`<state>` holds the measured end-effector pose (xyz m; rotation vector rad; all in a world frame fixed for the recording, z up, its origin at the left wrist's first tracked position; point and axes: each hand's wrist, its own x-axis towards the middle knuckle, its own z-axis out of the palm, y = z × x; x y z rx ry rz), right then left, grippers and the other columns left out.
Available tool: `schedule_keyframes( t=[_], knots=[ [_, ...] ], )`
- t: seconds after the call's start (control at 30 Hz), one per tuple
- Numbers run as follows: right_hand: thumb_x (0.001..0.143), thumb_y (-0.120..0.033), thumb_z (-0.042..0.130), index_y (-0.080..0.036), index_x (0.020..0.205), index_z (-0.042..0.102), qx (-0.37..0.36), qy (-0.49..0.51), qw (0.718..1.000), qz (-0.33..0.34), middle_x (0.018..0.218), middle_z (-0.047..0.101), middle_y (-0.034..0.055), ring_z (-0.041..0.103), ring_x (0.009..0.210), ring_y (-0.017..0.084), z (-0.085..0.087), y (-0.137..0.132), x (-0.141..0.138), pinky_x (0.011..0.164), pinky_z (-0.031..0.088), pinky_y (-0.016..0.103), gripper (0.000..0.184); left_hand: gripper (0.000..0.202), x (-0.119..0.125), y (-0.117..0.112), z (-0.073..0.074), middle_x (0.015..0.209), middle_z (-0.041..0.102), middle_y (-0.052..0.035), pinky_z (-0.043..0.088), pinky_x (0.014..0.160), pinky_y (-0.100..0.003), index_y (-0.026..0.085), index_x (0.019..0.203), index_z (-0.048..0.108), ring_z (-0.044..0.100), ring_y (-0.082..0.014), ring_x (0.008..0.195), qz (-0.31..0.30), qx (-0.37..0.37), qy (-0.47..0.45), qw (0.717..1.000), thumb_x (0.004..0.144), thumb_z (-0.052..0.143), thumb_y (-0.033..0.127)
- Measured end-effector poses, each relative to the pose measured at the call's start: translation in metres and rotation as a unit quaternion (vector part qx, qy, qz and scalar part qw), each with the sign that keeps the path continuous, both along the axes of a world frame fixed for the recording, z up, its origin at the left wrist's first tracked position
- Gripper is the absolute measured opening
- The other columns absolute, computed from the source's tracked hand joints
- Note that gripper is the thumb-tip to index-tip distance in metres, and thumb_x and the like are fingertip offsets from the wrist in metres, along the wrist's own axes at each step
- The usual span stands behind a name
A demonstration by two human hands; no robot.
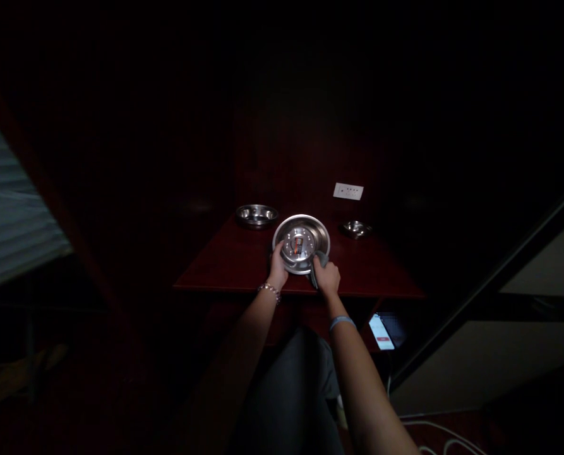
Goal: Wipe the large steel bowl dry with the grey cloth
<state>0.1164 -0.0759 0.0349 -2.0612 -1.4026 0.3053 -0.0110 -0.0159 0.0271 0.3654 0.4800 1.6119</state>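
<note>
Centre frame: left hand (278,268) grips plate (300,243) | right hand (328,279) clutches cloth (319,261) against its rim | wiping seemingly underway; two bowls (257,215) (355,229) behind untouched

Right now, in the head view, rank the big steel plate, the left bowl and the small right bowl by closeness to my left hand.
1. Steel plate, centre, held by the left hand.
2. Left bowl, back left.
3. Small right bowl, back right.
</note>
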Motion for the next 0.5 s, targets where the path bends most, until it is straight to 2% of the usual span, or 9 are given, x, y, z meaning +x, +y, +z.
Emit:
schedule_keyframes(
  t=[0.2, 0.5],
  knots=[
    [0.097, -0.061, 0.036, -0.008, 0.110, 0.073, -0.001, -0.004, 1.000, -0.015, 0.108, 0.073, 0.0243, 0.070, 0.106, 0.030, -0.0034, 0.0052, -0.0004, 0.088, 0.050, 0.032, 0.066, 0.019, 0.0006, 0.0016, 0.0000, 0.089, 0.075, -0.0061, 0.053, 0.094, -0.032, 0.014, 0.096, 0.070, 0.071, -0.0172, 0.088, 0.017, -0.019, 0.024, 0.999, 0.089, 0.057, 0.025],
    [0.097, -0.063, 0.034, -0.006, 0.110, 0.073, -0.007, -0.014, 1.000, -0.010, 0.110, 0.072, 0.0254, 0.069, 0.107, 0.032, -0.0038, 0.0055, -0.0005, 0.090, 0.050, 0.034, 0.071, 0.018, 0.0004, 0.0009, 0.0009, 0.092, 0.075, -0.0064, 0.052, 0.097, -0.032, 0.017, 0.096, 0.070, 0.070, -0.0177, 0.095, 0.010, -0.021, 0.019, 1.000, 0.091, 0.055, 0.025]
  ],
)
